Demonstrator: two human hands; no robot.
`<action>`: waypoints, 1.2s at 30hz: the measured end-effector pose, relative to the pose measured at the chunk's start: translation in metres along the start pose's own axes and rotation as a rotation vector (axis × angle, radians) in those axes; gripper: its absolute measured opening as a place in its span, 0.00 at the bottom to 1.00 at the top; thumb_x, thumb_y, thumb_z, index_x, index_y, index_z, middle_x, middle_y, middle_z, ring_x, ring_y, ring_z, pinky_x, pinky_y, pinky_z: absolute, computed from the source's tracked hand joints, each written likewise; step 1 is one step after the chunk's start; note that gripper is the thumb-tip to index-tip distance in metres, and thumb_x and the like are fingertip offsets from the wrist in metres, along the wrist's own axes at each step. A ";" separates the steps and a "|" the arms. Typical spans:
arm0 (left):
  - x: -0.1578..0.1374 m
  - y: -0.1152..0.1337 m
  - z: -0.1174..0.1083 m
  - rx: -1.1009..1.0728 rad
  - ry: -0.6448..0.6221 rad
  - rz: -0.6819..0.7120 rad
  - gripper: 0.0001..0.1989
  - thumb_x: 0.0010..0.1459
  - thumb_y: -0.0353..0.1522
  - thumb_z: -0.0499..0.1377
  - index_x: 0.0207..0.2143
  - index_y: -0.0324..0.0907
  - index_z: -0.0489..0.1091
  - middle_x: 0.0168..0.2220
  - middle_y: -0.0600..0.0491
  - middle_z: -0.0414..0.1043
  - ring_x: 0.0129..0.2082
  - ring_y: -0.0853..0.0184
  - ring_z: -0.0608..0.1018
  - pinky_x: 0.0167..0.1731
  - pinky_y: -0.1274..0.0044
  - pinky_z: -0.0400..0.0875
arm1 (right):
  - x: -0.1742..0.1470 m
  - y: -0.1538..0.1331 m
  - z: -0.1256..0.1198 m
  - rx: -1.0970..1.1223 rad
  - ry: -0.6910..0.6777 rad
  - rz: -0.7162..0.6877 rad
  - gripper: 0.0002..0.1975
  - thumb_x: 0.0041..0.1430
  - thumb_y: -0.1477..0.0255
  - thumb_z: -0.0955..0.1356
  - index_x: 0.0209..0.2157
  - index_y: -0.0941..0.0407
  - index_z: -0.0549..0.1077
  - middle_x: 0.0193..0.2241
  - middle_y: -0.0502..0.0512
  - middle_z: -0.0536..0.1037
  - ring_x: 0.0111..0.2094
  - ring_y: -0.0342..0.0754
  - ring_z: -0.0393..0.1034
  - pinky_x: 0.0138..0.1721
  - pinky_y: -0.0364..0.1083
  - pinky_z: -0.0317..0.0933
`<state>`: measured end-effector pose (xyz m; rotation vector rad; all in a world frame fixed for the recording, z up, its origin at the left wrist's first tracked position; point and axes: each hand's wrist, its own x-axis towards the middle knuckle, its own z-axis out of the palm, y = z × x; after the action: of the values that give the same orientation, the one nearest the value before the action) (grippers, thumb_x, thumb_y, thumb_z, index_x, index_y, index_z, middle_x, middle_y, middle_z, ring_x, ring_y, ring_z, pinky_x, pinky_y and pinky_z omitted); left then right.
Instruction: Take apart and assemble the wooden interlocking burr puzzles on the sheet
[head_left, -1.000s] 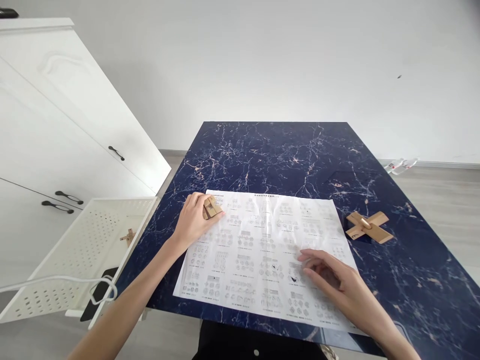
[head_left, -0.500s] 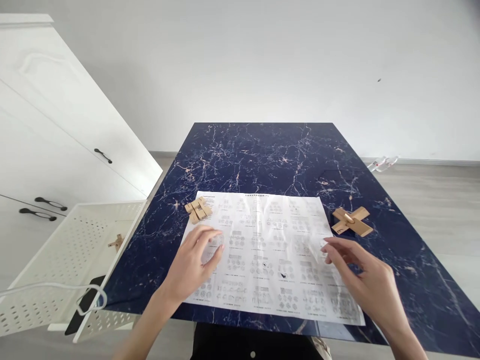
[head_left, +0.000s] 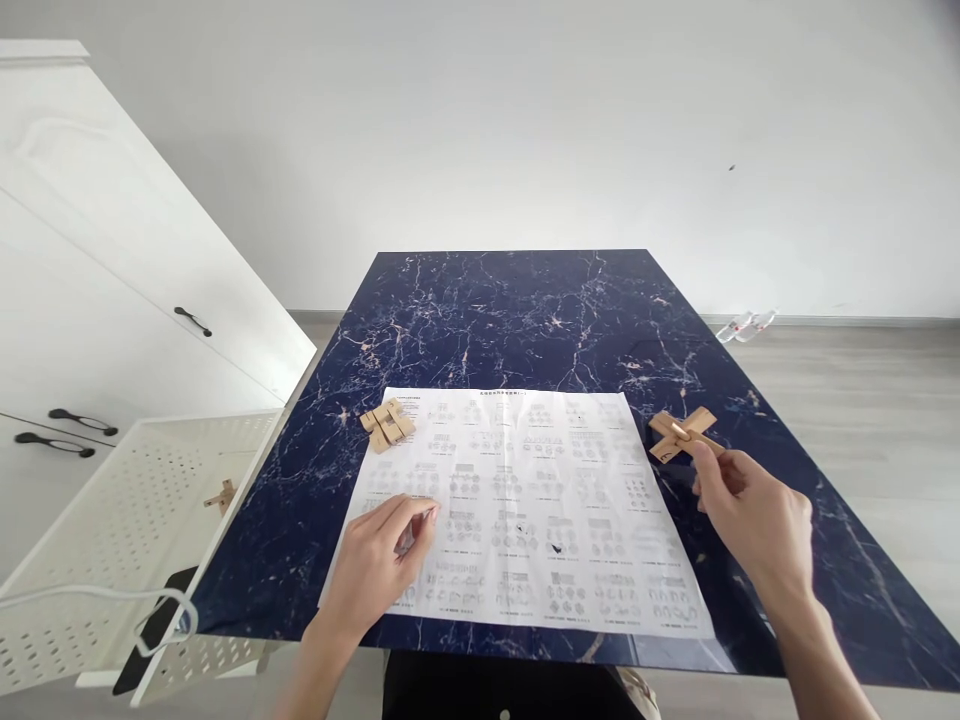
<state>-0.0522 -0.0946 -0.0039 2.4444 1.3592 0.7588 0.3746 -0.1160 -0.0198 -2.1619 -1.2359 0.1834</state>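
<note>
A printed sheet of paper [head_left: 480, 500] covered in small diagrams lies on the dark blue marbled table [head_left: 510, 320]. My left hand [head_left: 379, 560] hovers over or rests on the sheet's left front part, its thumb and fingertips closed together with nothing visible in them. Beyond it, a cluster of interlocked wooden puzzle pieces [head_left: 387, 426] sits on the paper's upper left corner. My right hand [head_left: 757, 510] pinches the near right arm of a wooden cross puzzle [head_left: 671, 432], which has a peg-like piece at its centre. My fingers partly hide that arm.
On the left stands a white perforated basket [head_left: 165, 480] with a small wooden piece [head_left: 222, 496] in it, and a white cable [head_left: 112, 592] crosses it. White cabinets [head_left: 112, 230] rise behind. Clear plastic bottles [head_left: 746, 325] lie on the floor past the table's right edge.
My right hand has moved right and forward from the sheet's edge and taken hold of the wooden cross puzzle. My left hand has drawn back slightly and its fingers have closed. The view has shifted a little.
</note>
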 end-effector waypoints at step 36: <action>0.018 0.042 -0.001 -0.623 -0.138 -0.050 0.52 0.46 0.41 0.81 0.70 0.58 0.60 0.62 0.49 0.73 0.57 0.51 0.79 0.59 0.58 0.77 | -0.122 -0.145 0.024 0.958 -0.823 0.102 0.29 0.72 0.45 0.66 0.26 0.52 0.65 0.17 0.46 0.66 0.20 0.43 0.60 0.25 0.45 0.57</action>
<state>-0.0146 -0.1021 0.0213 1.9234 0.9438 0.8292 0.1925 -0.1527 0.0234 -1.2810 -1.0682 1.4840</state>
